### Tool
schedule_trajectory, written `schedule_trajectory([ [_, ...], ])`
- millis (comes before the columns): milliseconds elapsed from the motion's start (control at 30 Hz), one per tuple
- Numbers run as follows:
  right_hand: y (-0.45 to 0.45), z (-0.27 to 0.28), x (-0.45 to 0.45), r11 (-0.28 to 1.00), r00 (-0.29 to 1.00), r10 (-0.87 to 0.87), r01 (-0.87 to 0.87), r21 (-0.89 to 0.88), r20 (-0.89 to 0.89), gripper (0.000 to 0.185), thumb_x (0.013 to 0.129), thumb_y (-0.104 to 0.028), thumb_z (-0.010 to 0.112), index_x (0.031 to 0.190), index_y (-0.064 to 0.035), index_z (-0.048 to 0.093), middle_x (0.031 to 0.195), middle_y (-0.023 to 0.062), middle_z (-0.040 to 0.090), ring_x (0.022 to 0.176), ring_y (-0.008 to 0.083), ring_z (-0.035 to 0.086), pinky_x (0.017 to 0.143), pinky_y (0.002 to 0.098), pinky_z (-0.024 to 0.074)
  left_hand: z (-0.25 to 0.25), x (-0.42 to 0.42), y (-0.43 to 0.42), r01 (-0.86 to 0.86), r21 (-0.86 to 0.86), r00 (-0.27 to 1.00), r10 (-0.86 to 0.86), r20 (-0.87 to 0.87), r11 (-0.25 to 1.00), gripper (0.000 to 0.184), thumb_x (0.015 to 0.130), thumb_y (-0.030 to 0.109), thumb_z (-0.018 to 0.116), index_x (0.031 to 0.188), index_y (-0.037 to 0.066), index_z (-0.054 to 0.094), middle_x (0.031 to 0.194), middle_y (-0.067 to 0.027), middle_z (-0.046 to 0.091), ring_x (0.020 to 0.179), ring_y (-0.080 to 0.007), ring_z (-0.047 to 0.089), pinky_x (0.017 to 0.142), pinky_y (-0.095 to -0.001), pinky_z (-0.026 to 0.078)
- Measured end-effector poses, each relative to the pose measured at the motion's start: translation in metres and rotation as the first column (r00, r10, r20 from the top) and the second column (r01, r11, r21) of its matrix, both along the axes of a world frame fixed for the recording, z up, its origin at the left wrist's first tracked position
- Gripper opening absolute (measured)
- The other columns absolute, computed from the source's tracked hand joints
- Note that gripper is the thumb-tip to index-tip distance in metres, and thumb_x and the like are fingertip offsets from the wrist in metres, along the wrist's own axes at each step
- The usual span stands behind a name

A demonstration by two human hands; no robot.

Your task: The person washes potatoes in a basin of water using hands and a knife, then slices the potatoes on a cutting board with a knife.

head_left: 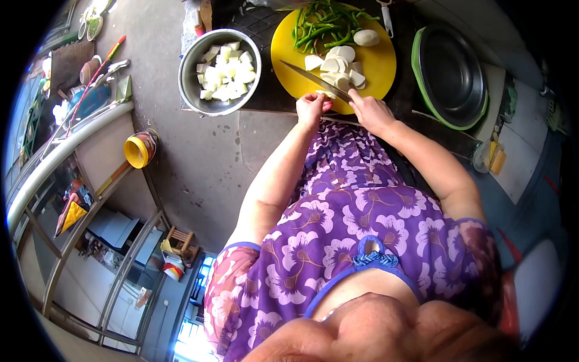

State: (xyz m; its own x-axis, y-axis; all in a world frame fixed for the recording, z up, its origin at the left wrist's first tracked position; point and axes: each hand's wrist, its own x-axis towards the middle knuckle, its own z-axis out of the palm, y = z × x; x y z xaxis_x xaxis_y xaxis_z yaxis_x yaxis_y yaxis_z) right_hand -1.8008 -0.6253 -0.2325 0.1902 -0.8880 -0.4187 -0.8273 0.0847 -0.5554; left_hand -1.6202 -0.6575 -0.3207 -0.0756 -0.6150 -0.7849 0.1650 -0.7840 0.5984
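Note:
My right hand is wrapped round the handle of a kitchen knife, whose blade slants up to the left over a round yellow cutting board. At the board's near edge, my left hand is closed in a pinch on a thin white vegetable slice. Beyond the blade lies a pile of white slices. A whole pale, peeled piece rests behind them at the right. Green peppers are heaped at the back of the board. The knife's handle is mostly hidden in my hand.
Left of the board stands a metal bowl of white chunks. A dark oval basin inside a green-rimmed one sits at the right. A peeler with a white handle lies behind the board. A yellow bucket stands by the railing at left.

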Motion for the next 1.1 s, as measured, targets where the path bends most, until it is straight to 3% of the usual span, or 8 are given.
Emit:
schedule_trajectory([
  [100,-0.001,0.016,-0.007,0.998,0.997,0.063,-0.062,0.026,-0.038,0.021,0.095,-0.018,0.050,0.113,-0.0084,0.044,0.072,0.0239,0.062,0.072,0.0453,0.061,0.063,0.0547,0.0486,0.000,0.000,-0.001,0.035,0.015,0.999,-0.035,0.003,0.999,0.017,0.093,0.009,0.059,0.089,-0.006,0.060,0.084,-0.0157,0.069,0.072,-0.0185,0.069,0.067,-0.0247,0.059],
  [433,-0.008,0.010,-0.008,0.967,0.955,0.254,-0.250,0.047,-0.152,0.034,0.085,-0.007,0.054,0.115,-0.0023,0.042,0.071,0.0240,0.063,0.071,0.0427,0.064,0.063,0.0517,0.0505,0.002,-0.001,0.002,0.047,-0.026,0.999,-0.046,0.010,0.999,0.018,0.093,0.010,0.061,0.092,-0.008,0.060,0.085,-0.0145,0.069,0.074,-0.0183,0.069,0.068,-0.0241,0.058],
  [533,-0.019,0.005,0.004,0.960,0.949,0.267,-0.246,0.130,-0.171,0.043,0.078,0.001,0.054,0.119,0.0001,0.043,0.078,0.0241,0.066,0.077,0.0406,0.066,0.067,0.0491,0.0532,-0.003,0.001,0.004,0.081,-0.041,0.996,-0.079,0.037,0.996,0.018,0.093,0.010,0.062,0.092,-0.007,0.060,0.084,-0.0127,0.068,0.073,-0.0170,0.068,0.069,-0.0239,0.058],
  [667,-0.019,-0.020,0.010,0.984,0.977,0.174,-0.168,0.053,-0.127,0.038,0.081,-0.001,0.051,0.118,-0.0033,0.042,0.078,0.0239,0.066,0.076,0.0420,0.066,0.067,0.0518,0.0524,-0.004,0.000,0.005,0.077,-0.066,0.996,-0.075,0.043,0.995,0.017,0.093,0.010,0.061,0.092,-0.006,0.061,0.082,-0.0103,0.067,0.071,-0.0148,0.067,0.068,-0.0233,0.057],
  [767,-0.014,-0.008,0.003,0.990,0.985,0.130,-0.122,0.069,-0.112,0.036,0.083,-0.002,0.050,0.117,-0.0032,0.043,0.077,0.0239,0.065,0.075,0.0423,0.065,0.065,0.0524,0.0520,-0.003,-0.002,0.007,0.048,-0.062,0.999,-0.046,0.028,0.997,0.017,0.094,0.011,0.060,0.092,-0.006,0.061,0.083,-0.0102,0.067,0.070,-0.0143,0.066,0.067,-0.0231,0.057],
  [1100,-0.007,0.031,-0.013,0.959,0.943,0.281,-0.270,0.085,-0.177,0.042,0.078,0.000,0.053,0.118,0.0002,0.043,0.074,0.0225,0.065,0.073,0.0390,0.067,0.066,0.0482,0.0536,0.003,-0.004,0.008,0.056,-0.089,0.997,-0.051,0.052,0.994,0.020,0.096,0.009,0.054,0.100,-0.010,0.056,0.088,-0.0150,0.068,0.075,-0.0203,0.069,0.071,-0.0272,0.058],
])
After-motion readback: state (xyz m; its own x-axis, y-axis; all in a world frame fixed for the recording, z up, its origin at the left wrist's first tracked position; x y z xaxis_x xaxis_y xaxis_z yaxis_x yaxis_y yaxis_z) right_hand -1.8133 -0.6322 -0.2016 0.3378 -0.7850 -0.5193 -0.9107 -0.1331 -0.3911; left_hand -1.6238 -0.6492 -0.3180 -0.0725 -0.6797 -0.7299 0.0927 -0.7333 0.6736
